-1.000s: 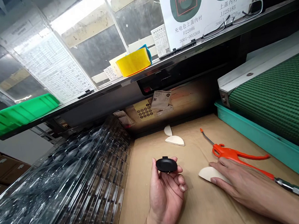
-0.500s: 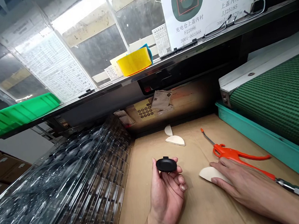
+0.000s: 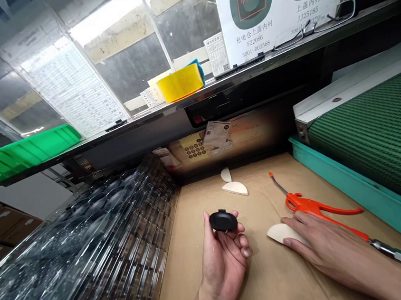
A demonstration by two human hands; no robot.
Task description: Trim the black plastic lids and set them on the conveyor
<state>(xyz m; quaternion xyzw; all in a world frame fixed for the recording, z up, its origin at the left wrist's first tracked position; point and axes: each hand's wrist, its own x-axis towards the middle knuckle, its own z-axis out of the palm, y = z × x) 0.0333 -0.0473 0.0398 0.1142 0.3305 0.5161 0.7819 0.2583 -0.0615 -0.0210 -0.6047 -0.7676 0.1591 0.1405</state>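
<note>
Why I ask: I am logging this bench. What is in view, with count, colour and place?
black oval part: 1, black, held by the left hand.
cream pads: 3, cream, one under the right hand, two at the back of the cardboard.
blow gun: 1, orange, on the cardboard beside the right hand.
cardboard: 1, brown, bench top.
clear trays: a stack, clear, left.
conveyor belt: 1, green, right.
green tray: 1, green, shelf, left.
yellow roll: 1, yellow, shelf.
left hand: 1, gripping the part.
right hand: 1, flat on a pad.
</note>
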